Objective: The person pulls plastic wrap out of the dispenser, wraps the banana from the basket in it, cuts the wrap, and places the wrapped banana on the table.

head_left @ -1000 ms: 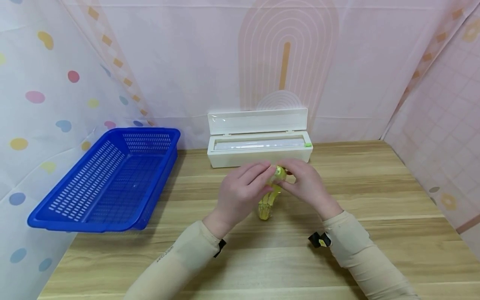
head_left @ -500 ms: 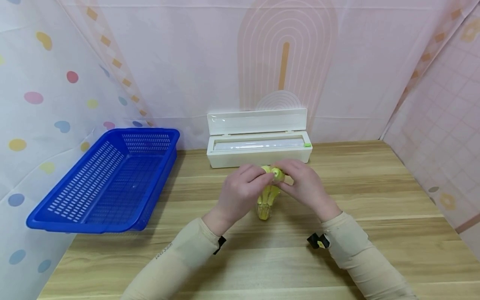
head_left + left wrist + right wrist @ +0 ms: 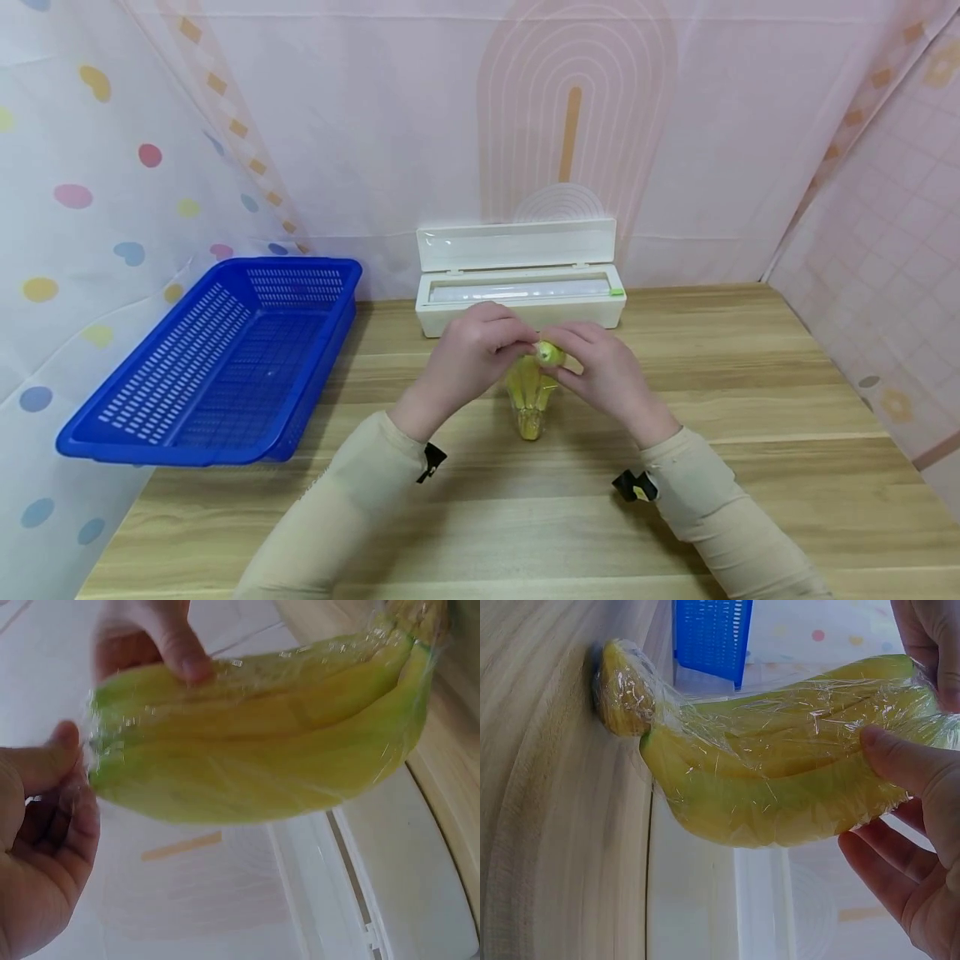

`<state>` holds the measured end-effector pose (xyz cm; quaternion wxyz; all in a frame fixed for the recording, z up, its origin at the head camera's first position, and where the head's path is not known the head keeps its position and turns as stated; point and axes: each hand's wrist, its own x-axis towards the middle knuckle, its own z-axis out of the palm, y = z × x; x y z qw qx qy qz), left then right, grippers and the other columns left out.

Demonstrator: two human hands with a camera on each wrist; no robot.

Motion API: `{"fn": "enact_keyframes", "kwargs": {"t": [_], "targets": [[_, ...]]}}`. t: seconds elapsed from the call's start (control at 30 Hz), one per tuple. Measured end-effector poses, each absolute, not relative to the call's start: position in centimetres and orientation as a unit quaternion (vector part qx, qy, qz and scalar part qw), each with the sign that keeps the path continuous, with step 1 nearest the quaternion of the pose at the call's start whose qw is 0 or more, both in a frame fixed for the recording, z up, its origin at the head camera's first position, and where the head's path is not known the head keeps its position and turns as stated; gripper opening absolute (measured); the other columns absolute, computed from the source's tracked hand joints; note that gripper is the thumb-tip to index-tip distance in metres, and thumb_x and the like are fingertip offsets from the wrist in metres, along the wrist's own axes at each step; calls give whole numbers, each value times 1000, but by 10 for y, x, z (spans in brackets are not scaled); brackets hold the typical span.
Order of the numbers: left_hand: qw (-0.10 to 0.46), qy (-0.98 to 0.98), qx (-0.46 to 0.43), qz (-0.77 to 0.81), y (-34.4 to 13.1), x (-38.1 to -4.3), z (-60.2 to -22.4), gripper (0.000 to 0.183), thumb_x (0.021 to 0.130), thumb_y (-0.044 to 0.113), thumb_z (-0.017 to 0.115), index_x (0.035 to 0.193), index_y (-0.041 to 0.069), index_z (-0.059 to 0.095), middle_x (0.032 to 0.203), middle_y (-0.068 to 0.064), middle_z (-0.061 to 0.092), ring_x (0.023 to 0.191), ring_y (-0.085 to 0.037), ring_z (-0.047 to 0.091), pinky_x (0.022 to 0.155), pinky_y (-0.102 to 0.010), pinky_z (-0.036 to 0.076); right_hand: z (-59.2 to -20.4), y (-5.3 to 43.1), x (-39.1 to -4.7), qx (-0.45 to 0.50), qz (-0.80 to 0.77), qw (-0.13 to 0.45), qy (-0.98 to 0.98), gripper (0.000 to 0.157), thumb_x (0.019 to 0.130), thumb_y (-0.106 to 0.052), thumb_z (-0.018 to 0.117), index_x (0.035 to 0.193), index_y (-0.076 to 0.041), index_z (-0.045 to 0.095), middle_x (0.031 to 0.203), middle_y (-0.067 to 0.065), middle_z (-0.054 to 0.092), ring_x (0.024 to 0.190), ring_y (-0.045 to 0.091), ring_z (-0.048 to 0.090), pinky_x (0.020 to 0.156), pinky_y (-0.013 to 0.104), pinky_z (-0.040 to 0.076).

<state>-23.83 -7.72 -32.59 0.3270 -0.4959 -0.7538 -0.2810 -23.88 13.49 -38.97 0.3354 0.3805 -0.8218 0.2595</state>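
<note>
A bunch of bananas point(image 3: 527, 390) wrapped in clear cling film point(image 3: 810, 724) stands on its stem end on the table, tips up. My right hand point(image 3: 611, 371) grips it near the tips, thumb on one side and fingers on the other, as the right wrist view shows. At the tips, my left hand point(image 3: 468, 354) pinches the loose edge of the film between thumb and fingers. In the left wrist view the left hand point(image 3: 45, 832) is just off the green banana tips, and the film clings in creases along the fruit point(image 3: 247, 742).
Behind the hands stands a long white cling film box point(image 3: 450, 319), lid raised, with a roll point(image 3: 517, 290) inside and a green tab point(image 3: 617, 292) at its right end. A blue basket point(image 3: 300, 417) sits at the left of the wooden table point(image 3: 750, 400). Patterned cloth hangs around.
My left hand has lifted slightly and drawn a little left from the banana tips, uncovering more of the bunch. My right hand stays near the tips, and the bunch has barely moved.
</note>
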Motion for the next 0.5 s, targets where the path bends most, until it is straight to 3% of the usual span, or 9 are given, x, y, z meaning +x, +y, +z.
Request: {"fn": "enact_keyframes", "kwargs": {"t": [0.27, 0.5], "targets": [[205, -758, -511, -350, -80, -252, -320, 9, 78, 1, 82, 84, 4, 78, 79, -1, 72, 70, -10, 62, 63, -22, 51, -390, 135, -238, 391, 269, 339, -812, 51, 71, -5, 88, 119, -6, 68, 108, 9, 69, 101, 28, 65, 87, 41, 55], [47, -774, -437, -456, -82, -262, -324, 6, 80, 2, 80, 85, 4, 77, 83, -1, 73, 72, -10, 64, 63, -26, 54, -392, 135, -240, 413, 271, 346, -797, 51, 70, -3, 88, 117, -3, 68, 110, 11, 69, 101, 29, 65, 88, 42, 55]]}}
